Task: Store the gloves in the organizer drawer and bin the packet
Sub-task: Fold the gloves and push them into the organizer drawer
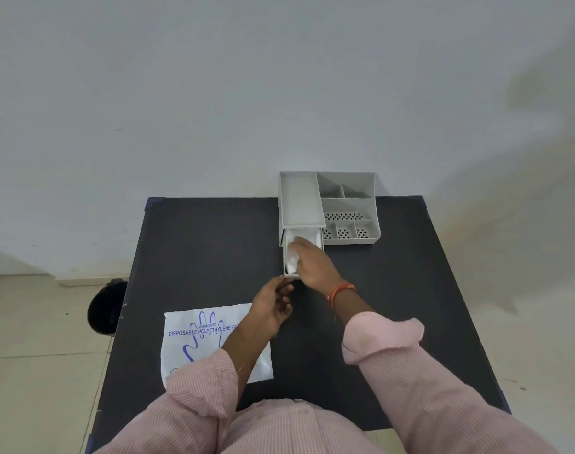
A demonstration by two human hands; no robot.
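A grey organizer point(348, 204) stands at the table's far edge, its lower drawer point(285, 253) pulled out toward me. Clear white gloves point(292, 257) lie bunched inside the drawer. My right hand point(312, 262) rests over the drawer, fingers pressing down on the gloves. My left hand point(273, 306) is at the drawer's front edge, fingers curled and touching it. The white packet point(197, 335), printed with a blue hand and "DISPOSABLE POLYETHYLENE", lies flat on the table at the near left, partly under my left forearm.
The table point(214, 250) is black. A black bin point(106, 308) stands on the tiled floor just left of the table. A plain wall rises behind the organizer.
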